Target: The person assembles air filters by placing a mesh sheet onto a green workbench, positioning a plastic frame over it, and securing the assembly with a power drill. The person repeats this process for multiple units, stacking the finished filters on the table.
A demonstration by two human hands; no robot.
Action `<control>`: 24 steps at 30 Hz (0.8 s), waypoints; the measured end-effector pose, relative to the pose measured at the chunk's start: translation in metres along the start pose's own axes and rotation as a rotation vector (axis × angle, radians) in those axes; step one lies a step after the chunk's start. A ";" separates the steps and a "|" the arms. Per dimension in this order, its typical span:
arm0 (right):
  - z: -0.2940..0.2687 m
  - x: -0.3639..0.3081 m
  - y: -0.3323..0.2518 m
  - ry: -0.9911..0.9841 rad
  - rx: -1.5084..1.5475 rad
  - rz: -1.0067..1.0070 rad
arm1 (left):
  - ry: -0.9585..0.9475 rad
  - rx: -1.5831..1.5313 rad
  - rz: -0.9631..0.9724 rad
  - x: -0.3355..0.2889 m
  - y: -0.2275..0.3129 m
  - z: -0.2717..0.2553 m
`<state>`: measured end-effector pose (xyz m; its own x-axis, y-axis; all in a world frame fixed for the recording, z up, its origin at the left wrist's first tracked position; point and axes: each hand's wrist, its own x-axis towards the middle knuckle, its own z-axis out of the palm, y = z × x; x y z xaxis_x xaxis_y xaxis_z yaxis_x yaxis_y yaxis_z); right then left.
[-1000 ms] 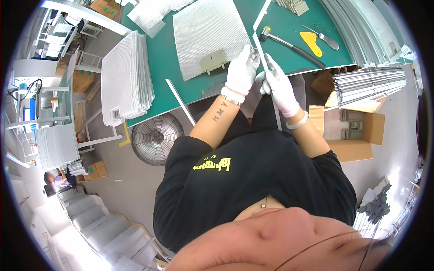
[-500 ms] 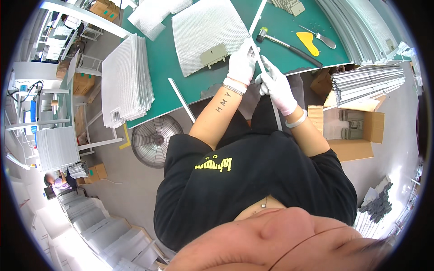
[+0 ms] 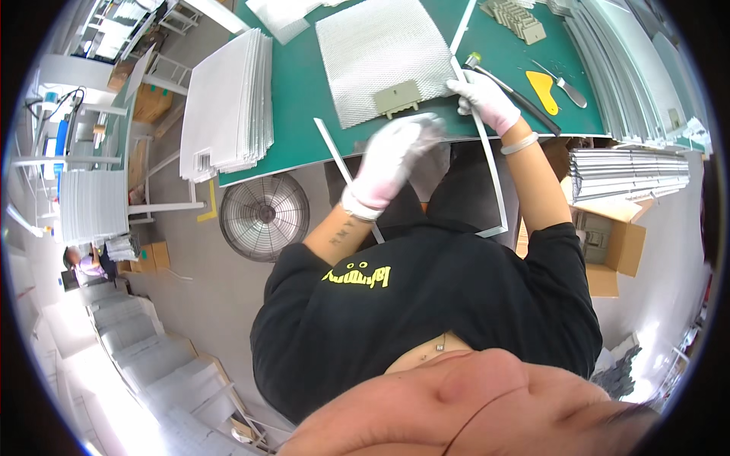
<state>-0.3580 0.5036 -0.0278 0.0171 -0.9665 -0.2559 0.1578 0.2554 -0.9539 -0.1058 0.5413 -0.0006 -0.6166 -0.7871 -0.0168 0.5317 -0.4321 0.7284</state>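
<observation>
My right hand (image 3: 490, 104), in a white glove, is closed round a thin white frame strip (image 3: 490, 163) at the table's front edge. The strip runs down to a corner near my lap. Another white strip (image 3: 332, 148) slants beneath my left forearm; whether the two join is hidden by my body. My gloved left hand (image 3: 388, 163) hovers before the table edge, its fingers smeared by motion. Just beyond it, a grey-beige notched plastic piece (image 3: 397, 97) lies on the front edge of a silvery mesh sheet (image 3: 380, 49).
On the green table (image 3: 293, 99) stand a stack of mesh sheets (image 3: 228, 106), a hammer (image 3: 525, 102), a yellow scraper (image 3: 541, 90), a screwdriver (image 3: 572, 93) and several plastic pieces (image 3: 517, 21). A floor fan (image 3: 265, 216) and an open carton (image 3: 625, 247) flank me.
My left hand has come off the white strip and moved down and left, toward me. The right hand has shifted up along the table edge, still holding the strip, whose lower corner now shows.
</observation>
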 end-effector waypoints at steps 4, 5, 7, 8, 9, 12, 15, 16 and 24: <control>0.000 0.003 -0.003 -0.098 0.254 -0.050 | 0.559 1.794 0.914 0.012 0.063 -0.121; 0.010 0.003 -0.007 -0.118 0.302 -0.041 | 0.448 1.593 0.463 0.006 0.068 -0.177; 0.014 0.003 -0.005 -0.101 0.288 -0.015 | 0.249 0.974 0.179 0.016 0.079 -0.183; 0.013 0.000 -0.003 -0.081 0.237 -0.021 | 0.178 0.630 0.099 0.018 0.080 -0.159; 0.013 -0.005 -0.002 -0.068 0.185 -0.024 | 0.150 0.291 0.015 0.016 0.085 -0.132; 0.002 -0.014 -0.001 -0.057 0.141 -0.106 | 0.042 0.157 0.068 0.013 0.087 -0.095; -0.003 -0.038 -0.005 0.023 0.194 -0.183 | 0.144 0.348 0.088 0.010 0.085 -0.086; -0.008 -0.042 -0.006 0.030 0.181 -0.202 | 0.177 0.398 0.105 0.010 0.085 -0.079; -0.011 -0.084 -0.030 0.107 0.062 -0.340 | 0.151 0.612 0.405 -0.006 0.069 -0.023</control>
<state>-0.3748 0.5773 0.0208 -0.1494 -0.9872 0.0561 0.1967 -0.0853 -0.9767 -0.0526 0.5061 0.0340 -0.3316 -0.9035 0.2715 0.2548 0.1913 0.9479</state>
